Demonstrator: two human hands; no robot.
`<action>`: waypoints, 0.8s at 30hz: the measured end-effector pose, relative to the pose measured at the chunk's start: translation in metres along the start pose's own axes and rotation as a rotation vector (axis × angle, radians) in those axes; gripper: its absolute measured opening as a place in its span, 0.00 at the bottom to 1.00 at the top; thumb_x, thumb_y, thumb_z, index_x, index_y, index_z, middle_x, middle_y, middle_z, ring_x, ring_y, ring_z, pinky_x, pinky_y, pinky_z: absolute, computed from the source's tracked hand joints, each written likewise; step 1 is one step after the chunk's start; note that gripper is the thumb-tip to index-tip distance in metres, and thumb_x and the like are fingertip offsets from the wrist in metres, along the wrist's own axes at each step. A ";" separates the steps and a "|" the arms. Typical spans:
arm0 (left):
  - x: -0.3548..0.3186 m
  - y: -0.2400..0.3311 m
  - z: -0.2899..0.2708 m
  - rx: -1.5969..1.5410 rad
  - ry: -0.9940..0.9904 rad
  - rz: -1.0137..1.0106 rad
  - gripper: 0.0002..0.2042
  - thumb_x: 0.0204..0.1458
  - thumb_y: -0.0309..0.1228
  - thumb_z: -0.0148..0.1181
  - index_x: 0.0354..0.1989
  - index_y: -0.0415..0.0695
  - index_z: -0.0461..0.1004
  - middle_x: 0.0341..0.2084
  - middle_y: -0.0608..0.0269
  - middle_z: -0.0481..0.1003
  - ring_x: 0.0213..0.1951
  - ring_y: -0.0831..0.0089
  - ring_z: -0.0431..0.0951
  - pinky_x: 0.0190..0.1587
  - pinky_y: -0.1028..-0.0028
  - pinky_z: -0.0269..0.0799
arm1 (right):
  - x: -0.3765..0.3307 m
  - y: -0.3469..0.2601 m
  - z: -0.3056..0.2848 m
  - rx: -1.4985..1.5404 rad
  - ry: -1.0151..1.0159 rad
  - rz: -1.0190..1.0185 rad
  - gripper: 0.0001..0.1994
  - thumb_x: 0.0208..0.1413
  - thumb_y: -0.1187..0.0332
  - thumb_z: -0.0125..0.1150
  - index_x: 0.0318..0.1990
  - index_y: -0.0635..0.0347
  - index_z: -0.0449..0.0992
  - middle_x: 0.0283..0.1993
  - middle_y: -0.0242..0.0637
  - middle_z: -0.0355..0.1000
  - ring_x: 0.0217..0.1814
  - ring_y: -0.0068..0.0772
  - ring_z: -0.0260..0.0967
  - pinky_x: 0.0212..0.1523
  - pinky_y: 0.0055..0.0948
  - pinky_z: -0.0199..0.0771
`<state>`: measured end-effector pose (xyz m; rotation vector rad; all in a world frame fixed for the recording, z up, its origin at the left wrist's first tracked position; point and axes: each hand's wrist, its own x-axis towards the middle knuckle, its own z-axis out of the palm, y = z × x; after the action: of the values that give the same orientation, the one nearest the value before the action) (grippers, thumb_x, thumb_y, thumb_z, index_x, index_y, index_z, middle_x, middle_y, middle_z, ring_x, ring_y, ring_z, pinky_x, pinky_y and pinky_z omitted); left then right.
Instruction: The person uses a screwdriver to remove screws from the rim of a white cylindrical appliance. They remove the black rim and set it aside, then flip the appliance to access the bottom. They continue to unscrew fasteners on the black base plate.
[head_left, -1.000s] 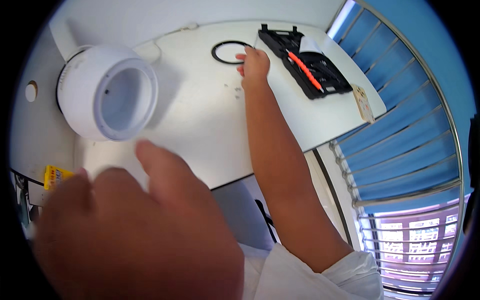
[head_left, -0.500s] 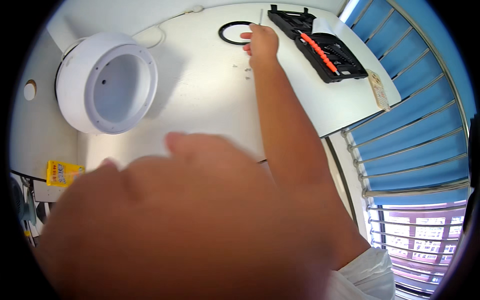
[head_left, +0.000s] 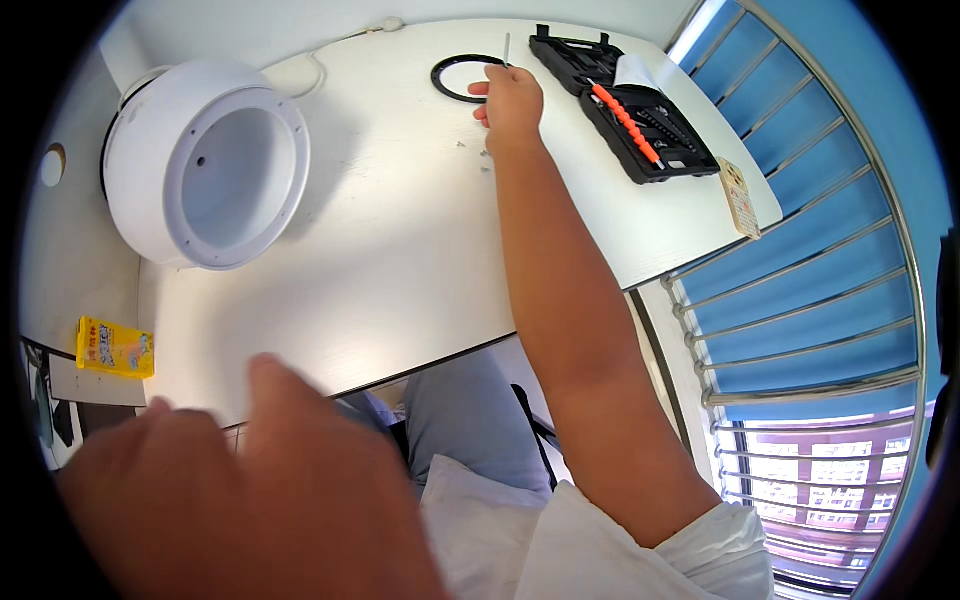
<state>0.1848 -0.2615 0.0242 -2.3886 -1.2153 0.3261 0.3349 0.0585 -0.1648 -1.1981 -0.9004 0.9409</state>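
Note:
At the far side of the white table, my right hand [head_left: 512, 105] is closed around what looks like a screwdriver [head_left: 507, 47]. Only its thin metal shaft shows, pointing away from me; the handle is hidden. A flat black ring [head_left: 436, 80] lies just left of that hand. Several small screws [head_left: 485, 169] are scattered nearer to me. My left hand [head_left: 250, 480] looms large and blurred at the lower left, off the table's front edge, its grip unclear. On the left of the table, a white round housing [head_left: 145, 170] rests tilted, its hollow opening toward me.
Right of my right hand, a black tool case [head_left: 650, 165] lies unfolded with an orange flexible shaft [head_left: 627, 124] on it. A beige remote-like object [head_left: 738, 198] sits by the right edge, near metal railings [head_left: 820, 270]. A yellow packet [head_left: 115, 347] stands at left; a cord [head_left: 345, 38] runs behind.
My left hand has dropped down and left, uncovering the table's front edge and my legs. The view has shifted slightly; my right hand stays by the black ring with the shaft still showing.

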 end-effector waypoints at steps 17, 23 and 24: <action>-0.006 -0.008 0.006 -0.004 0.017 -0.022 0.07 0.43 0.29 0.62 0.30 0.40 0.77 0.17 0.61 0.74 0.17 0.72 0.74 0.18 0.72 0.59 | 0.008 0.007 0.001 0.007 -0.092 -0.042 0.12 0.56 0.65 0.53 0.41 0.64 0.69 0.30 0.40 0.74 0.14 0.23 0.59 0.16 0.23 0.58; -0.015 -0.021 0.001 -0.054 -0.082 -0.052 0.07 0.43 0.29 0.62 0.29 0.40 0.77 0.17 0.62 0.74 0.17 0.73 0.74 0.17 0.73 0.57 | -0.003 0.001 -0.004 0.009 -0.060 -0.028 0.10 0.54 0.66 0.56 0.39 0.62 0.70 0.30 0.37 0.75 0.16 0.22 0.60 0.19 0.23 0.60; -0.019 -0.022 -0.002 -0.141 -0.175 -0.092 0.07 0.44 0.29 0.62 0.30 0.39 0.77 0.19 0.59 0.74 0.18 0.71 0.74 0.20 0.72 0.60 | -0.004 -0.001 -0.002 -0.016 -0.067 -0.048 0.09 0.53 0.67 0.57 0.38 0.62 0.71 0.30 0.36 0.74 0.16 0.22 0.61 0.19 0.22 0.59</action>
<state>0.1585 -0.2662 0.0367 -2.4546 -1.4666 0.4414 0.3357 0.0536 -0.1649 -1.1589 -0.9874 0.9416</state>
